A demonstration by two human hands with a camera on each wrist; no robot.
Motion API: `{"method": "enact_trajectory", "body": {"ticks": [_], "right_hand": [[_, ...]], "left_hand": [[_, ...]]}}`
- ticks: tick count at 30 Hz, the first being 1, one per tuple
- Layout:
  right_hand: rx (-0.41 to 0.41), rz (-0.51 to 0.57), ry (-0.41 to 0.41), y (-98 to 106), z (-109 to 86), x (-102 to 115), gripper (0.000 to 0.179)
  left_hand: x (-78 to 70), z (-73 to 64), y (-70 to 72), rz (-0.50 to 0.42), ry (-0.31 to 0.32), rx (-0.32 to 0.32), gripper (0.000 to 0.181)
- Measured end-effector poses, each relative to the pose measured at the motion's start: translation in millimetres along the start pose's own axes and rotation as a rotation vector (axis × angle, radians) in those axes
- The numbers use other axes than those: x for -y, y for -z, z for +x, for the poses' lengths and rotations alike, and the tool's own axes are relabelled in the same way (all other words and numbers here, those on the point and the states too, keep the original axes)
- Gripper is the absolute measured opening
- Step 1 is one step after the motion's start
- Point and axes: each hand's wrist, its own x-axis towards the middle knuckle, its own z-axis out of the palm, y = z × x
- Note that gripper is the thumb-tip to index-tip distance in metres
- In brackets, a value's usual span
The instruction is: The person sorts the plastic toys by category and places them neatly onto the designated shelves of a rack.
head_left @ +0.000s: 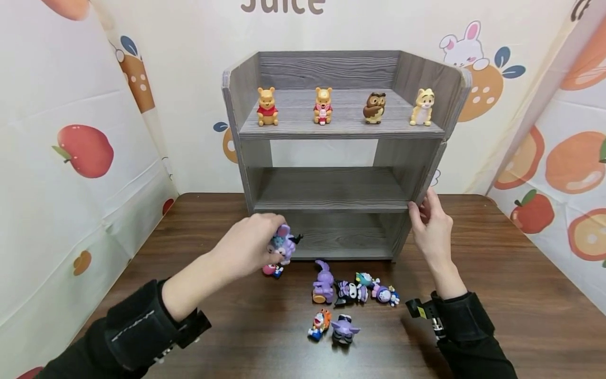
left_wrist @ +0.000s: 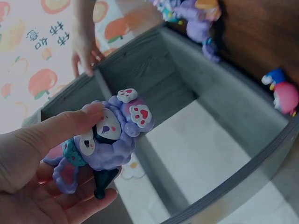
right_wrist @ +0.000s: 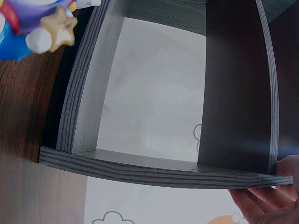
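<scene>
My left hand (head_left: 248,242) pinches a purple fluffy character figurine (left_wrist: 112,140) with a white face and dark pointed parts, in front of the left side of the grey wooden shelf (head_left: 322,187). In the left wrist view the thumb lies across the figurine and the fingers are behind it. At the shelf's right side, my right hand (head_left: 432,231) grips the side panel's edge, with fingers behind it on the outside. Four small figurines sit on the top board: two yellow bears, a brown owl (head_left: 374,108) and a pale yellow figure (head_left: 423,107).
Several colourful figurines lie on the brown table before the shelf, among them a purple one with a curved tail (head_left: 323,283), an orange-and-blue one (head_left: 320,325) and a purple-eared one (head_left: 344,330). A pink-and-blue figurine (left_wrist: 284,93) lies near the shelf's left front.
</scene>
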Motion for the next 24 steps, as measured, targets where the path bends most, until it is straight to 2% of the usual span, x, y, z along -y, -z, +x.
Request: {"method": "enact_trajectory", "body": {"ticks": [7, 11, 18, 24], "right_hand": [[0.001, -0.007, 0.0, 2.1, 0.3, 0.1, 0.044], [0.003, -0.01, -0.001, 2.0, 0.0, -0.3, 0.044], [0.004, -0.008, -0.007, 0.7, -0.1, 0.0, 0.042], [0.006, -0.006, -0.008, -0.1, -0.1, -0.1, 0.042]], "left_hand": [[0.8, 22.1, 26.5, 0.001, 0.009, -0.006, 0.036], [3.5, 35.9, 36.4, 0.006, 0.039, -0.006, 0.038], [14.6, 57.8, 41.6, -0.031, 0.137, -0.015, 0.039], [25.2, 71.3, 41.5, 0.005, 0.194, -0.017, 0.038]]}}
